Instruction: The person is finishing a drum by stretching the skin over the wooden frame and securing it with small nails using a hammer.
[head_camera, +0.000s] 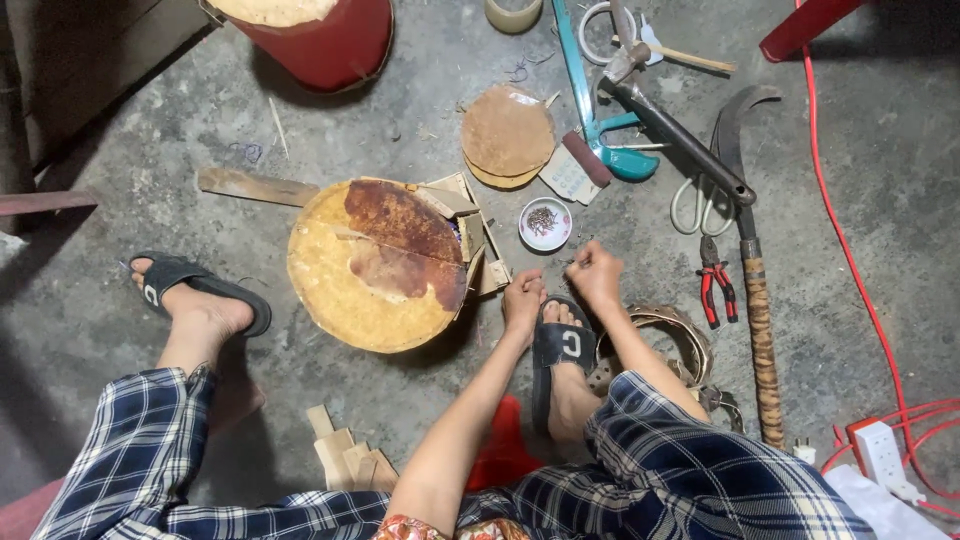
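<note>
A seated person in blue plaid trousers bends over a bare concrete floor (120, 150), both hands lowered just past the toes of the right foot, which wears a black sandal (562, 352). The left hand (523, 297) hovers at the sandal's tip with its fingers curled together; whether anything is pinched in them cannot be told. The right hand (596, 272) is closed in a loose fist just beside it — something thin may sit between the fingers, but it is too small to make out. Directly beyond the two hands stands a small white dish (545, 223) holding dark little nails or tacks. To the left of the hands lies a large round disc (370, 265), yellowish with a dark brown stain, resting partly over a shallow wooden box (478, 225). Farther toward the top edge of the floor sit two stacked smaller round discs (507, 133), a hammer (670, 125), a teal-handled saw (600, 110), white-handled scissors (700, 205) and a roll of tape (513, 12). Red-handled pliers (715, 290) and a curved blade with a bound handle (755, 300) lie to the right of the hands. A coiled woven band (680, 335) sits under the right forearm. A red cable (860, 290) runs down the right edge to a white power strip (882, 452) — near the lower right corner.
</note>
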